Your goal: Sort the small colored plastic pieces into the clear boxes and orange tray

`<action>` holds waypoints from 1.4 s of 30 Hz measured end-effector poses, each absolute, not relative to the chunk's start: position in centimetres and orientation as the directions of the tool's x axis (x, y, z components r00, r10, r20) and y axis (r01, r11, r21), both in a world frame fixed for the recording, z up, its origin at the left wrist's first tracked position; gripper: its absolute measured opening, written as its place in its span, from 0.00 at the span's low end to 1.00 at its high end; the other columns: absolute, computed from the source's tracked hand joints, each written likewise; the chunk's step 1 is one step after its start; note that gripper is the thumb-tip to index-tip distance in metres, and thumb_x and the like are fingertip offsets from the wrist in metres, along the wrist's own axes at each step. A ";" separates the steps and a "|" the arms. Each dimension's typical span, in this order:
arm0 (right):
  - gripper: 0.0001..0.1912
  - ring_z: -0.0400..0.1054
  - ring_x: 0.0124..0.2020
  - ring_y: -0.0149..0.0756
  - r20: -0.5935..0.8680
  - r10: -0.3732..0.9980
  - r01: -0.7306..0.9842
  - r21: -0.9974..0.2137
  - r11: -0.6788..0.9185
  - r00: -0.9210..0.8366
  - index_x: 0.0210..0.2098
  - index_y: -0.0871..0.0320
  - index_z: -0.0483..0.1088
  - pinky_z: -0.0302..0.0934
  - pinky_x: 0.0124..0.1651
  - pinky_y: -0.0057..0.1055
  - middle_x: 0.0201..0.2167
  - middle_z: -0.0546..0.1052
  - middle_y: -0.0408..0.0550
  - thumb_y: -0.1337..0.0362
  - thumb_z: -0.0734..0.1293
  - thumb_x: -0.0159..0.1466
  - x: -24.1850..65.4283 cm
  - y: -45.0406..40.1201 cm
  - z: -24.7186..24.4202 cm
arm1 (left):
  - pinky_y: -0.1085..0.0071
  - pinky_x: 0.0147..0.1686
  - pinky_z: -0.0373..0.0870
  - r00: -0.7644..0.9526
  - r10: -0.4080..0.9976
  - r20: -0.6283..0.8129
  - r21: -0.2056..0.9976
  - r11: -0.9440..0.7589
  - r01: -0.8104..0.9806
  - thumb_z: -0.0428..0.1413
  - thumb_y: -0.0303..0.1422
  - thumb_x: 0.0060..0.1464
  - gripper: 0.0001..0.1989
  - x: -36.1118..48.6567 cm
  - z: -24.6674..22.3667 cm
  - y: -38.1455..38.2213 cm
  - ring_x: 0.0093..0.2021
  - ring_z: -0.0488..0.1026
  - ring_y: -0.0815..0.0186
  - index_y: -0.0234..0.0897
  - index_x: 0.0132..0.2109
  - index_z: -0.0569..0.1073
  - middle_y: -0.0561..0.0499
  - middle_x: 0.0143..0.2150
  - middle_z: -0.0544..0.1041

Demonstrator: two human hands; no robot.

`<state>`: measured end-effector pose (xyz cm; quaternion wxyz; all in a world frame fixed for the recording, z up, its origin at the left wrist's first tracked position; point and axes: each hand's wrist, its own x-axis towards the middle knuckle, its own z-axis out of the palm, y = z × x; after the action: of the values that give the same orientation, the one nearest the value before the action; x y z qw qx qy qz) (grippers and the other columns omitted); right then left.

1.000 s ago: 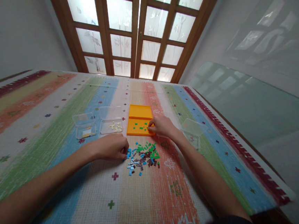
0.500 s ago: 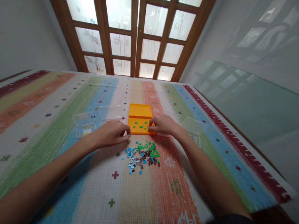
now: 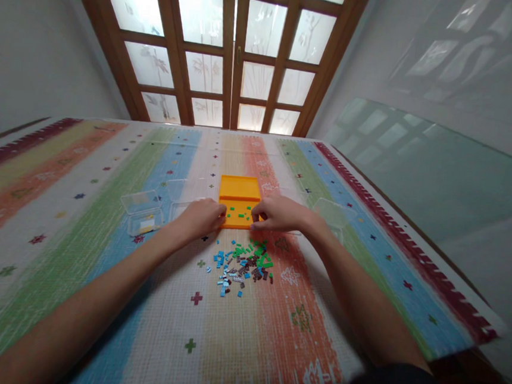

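An orange box (image 3: 240,189) lies opened flat on the table, and several small green bricks (image 3: 241,216) are scattered in its near half. At the box's left edge, my left hand (image 3: 206,217) is closed, its fingertips gripping the rim. My right hand (image 3: 278,212) reaches over the near right part of the box with thumb and fingers pinched together; whatever is between them is too small to make out. Nearer to me is a loose pile of tiny building bricks (image 3: 245,264) in green, blue, light blue and dark brown.
A clear plastic case (image 3: 141,215) with its lid up and something yellow and white inside stands at the left. Another clear case (image 3: 183,206) is partly behind my left hand, and a third (image 3: 337,214) is behind my right forearm. A striped tablecloth (image 3: 172,328) covers the table.
My left hand has moved forward and slightly right onto the box's left edge, and its fingers have closed there. My right hand has shifted slightly left and toward me over the box.
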<state>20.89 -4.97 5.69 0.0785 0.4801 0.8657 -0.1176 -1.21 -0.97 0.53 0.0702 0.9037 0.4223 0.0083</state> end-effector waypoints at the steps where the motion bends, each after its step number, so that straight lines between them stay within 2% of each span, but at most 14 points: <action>1: 0.08 0.68 0.29 0.32 -0.269 0.799 0.843 -0.144 0.518 -0.538 0.38 0.57 0.82 0.51 0.32 0.29 0.31 0.82 0.47 0.62 0.70 0.64 20.7 -5.1 5.8 | 0.68 0.36 0.65 0.641 0.766 -0.050 0.138 -0.630 0.764 0.53 0.31 0.60 0.12 -1.2 0.4 -0.9 0.35 0.77 0.59 0.35 0.39 0.82 0.40 0.34 0.82; 8: 0.08 0.68 0.29 0.32 -0.343 0.768 0.839 -0.145 0.525 -0.540 0.40 0.57 0.83 0.51 0.32 0.29 0.32 0.82 0.47 0.65 0.72 0.62 19.9 -5.4 5.1 | 0.70 0.34 0.65 0.619 0.784 -0.045 0.178 -0.604 0.777 0.54 0.34 0.60 0.15 -1.2 0.0 -0.5 0.33 0.77 0.61 0.35 0.43 0.85 0.41 0.35 0.84; 13: 0.08 0.68 0.28 0.31 -0.402 0.724 0.824 -0.180 0.538 -0.560 0.39 0.58 0.83 0.52 0.30 0.28 0.32 0.82 0.46 0.66 0.74 0.59 19.4 -5.5 4.9 | 0.70 0.34 0.64 0.634 0.773 -0.004 0.208 -0.620 0.757 0.53 0.34 0.60 0.15 -1.5 0.7 -0.7 0.30 0.76 0.62 0.35 0.42 0.85 0.42 0.32 0.84; 17: 0.08 0.68 0.28 0.30 -0.412 0.691 0.801 -0.224 0.555 -0.594 0.39 0.58 0.83 0.53 0.30 0.28 0.32 0.82 0.45 0.68 0.72 0.60 19.1 -5.5 4.5 | 0.72 0.32 0.64 0.764 0.645 0.031 0.328 -0.728 0.602 0.53 0.37 0.62 0.16 -2.0 1.6 -1.6 0.26 0.73 0.67 0.36 0.43 0.84 0.46 0.29 0.83; 22: 0.09 0.69 0.28 0.31 -0.423 0.682 0.801 -0.260 0.539 -0.596 0.38 0.57 0.83 0.54 0.31 0.28 0.32 0.82 0.45 0.68 0.72 0.59 19.3 -5.0 3.6 | 0.73 0.34 0.67 0.871 0.491 -0.003 0.448 -0.778 0.440 0.52 0.36 0.64 0.15 -2.0 1.2 -3.4 0.30 0.77 0.68 0.37 0.43 0.84 0.45 0.35 0.85; 32: 0.09 0.67 0.27 0.29 -0.430 0.689 0.811 -0.268 0.520 -0.583 0.36 0.58 0.82 0.54 0.30 0.27 0.31 0.82 0.45 0.70 0.71 0.57 19.0 -5.2 3.4 | 0.75 0.35 0.66 0.893 0.446 -0.056 0.397 -0.811 0.430 0.52 0.31 0.62 0.13 -1.1 -0.7 -3.8 0.32 0.78 0.68 0.38 0.39 0.82 0.48 0.35 0.85; 37: 0.10 0.71 0.30 0.32 -0.453 0.695 0.829 -0.267 0.492 -0.559 0.38 0.59 0.83 0.56 0.31 0.27 0.33 0.83 0.47 0.70 0.72 0.58 18.6 -5.4 3.5 | 0.74 0.34 0.65 0.893 0.444 -0.067 0.407 -0.805 0.431 0.51 0.31 0.62 0.14 -1.0 -0.4 -4.1 0.30 0.77 0.69 0.39 0.42 0.83 0.48 0.34 0.84; 42: 0.11 0.70 0.30 0.32 -0.478 0.692 0.840 -0.262 0.475 -0.541 0.40 0.60 0.83 0.56 0.31 0.28 0.34 0.83 0.47 0.70 0.71 0.59 18.4 -5.6 3.9 | 0.73 0.32 0.64 0.886 0.455 -0.090 0.407 -0.795 0.450 0.51 0.34 0.64 0.15 -0.7 0.5 -4.8 0.29 0.75 0.68 0.39 0.43 0.83 0.49 0.31 0.83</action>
<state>18.39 -5.61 3.90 0.1552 0.4535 0.8447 -0.2382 -0.70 -4.84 0.52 0.2133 0.9473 0.2389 0.0060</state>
